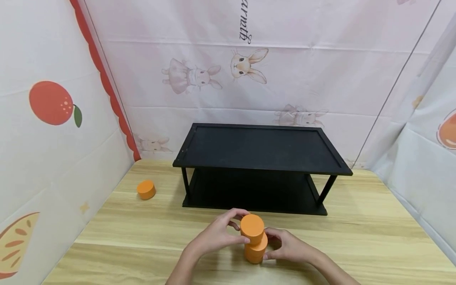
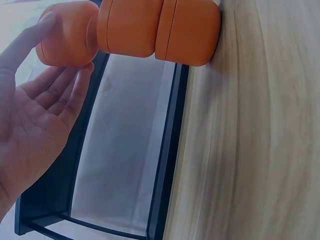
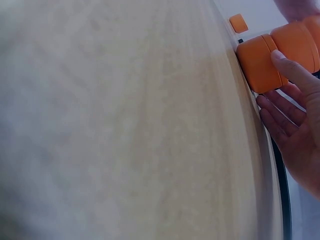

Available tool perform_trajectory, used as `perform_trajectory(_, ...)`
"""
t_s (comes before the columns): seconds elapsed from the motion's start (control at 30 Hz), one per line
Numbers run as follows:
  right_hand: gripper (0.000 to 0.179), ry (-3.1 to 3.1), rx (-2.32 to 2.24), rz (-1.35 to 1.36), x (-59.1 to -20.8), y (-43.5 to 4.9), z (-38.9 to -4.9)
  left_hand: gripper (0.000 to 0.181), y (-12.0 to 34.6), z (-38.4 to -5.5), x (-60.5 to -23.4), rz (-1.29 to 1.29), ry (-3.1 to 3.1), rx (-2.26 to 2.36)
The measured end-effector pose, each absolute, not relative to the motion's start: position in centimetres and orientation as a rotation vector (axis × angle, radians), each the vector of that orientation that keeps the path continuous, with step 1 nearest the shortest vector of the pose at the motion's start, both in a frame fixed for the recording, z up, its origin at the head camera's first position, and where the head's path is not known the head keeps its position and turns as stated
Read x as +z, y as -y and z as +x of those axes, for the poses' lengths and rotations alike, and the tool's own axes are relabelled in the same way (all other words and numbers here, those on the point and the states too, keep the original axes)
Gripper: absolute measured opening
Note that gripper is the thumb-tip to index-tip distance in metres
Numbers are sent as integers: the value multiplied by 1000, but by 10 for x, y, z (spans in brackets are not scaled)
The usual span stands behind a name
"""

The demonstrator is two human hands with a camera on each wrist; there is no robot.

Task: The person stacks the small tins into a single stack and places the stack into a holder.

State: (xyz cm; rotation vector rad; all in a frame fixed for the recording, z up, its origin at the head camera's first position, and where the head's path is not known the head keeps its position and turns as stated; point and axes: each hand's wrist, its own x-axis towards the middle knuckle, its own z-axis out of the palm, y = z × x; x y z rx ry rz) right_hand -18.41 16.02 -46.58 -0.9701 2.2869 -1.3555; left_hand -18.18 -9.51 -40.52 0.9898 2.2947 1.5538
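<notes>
Left grip (image 1: 217, 236): thumb and fingers curled round the top smooth orange lidded cylinder (image 1: 252, 225), spread to its width
Right grip (image 1: 293, 246): thumb and fingers about the bottom orange cylinder (image 1: 253, 259)
Middle orange cylinder (image 1: 259, 247): between both grips, on the bottom one
Lone orange cylinder (image 1: 146, 190): well left of the left grip
Black two-tier shelf (image 1: 260, 146): beyond both grips
Wood-grained surface (image 1: 142, 237): beneath both grips
</notes>
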Motion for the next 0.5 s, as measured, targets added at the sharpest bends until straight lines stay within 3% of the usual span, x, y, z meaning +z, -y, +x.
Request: perform_trajectory(0.5,48,-2273,-1360,-917,-464,-160,-184,49,88,-183,-408,1021,-2266,1546)
